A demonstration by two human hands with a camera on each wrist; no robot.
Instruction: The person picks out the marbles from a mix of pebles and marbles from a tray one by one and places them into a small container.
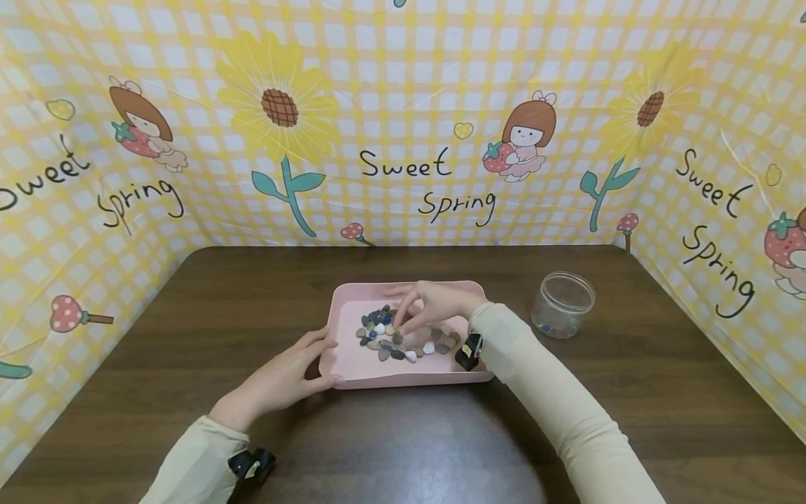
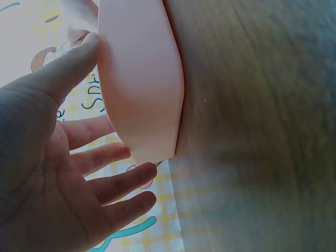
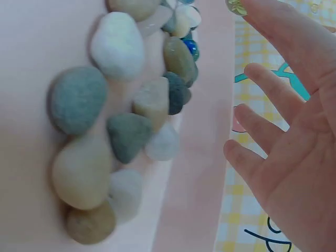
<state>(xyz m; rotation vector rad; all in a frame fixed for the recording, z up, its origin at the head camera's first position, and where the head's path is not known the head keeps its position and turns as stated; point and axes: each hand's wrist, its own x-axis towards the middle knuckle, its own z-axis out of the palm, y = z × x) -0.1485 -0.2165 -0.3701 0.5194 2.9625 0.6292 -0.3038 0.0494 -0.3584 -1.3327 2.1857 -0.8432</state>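
A pink tray holds a spread of pebbles in grey, white and tan. Blue glass marbles lie among them. My left hand rests at the tray's left end, thumb on the rim near the front corner and the other fingers spread loosely along the outer wall. Over the stones, my right hand reaches down with thumb and index finger together. A yellow-green glass marble shows at its index fingertip, cut by the frame edge; its other fingers stay extended.
Right of the tray stands a clear round jar, without a lid, with a few marbles at its bottom. The brown wooden table ends at a yellow checked cloth hung at the back and sides.
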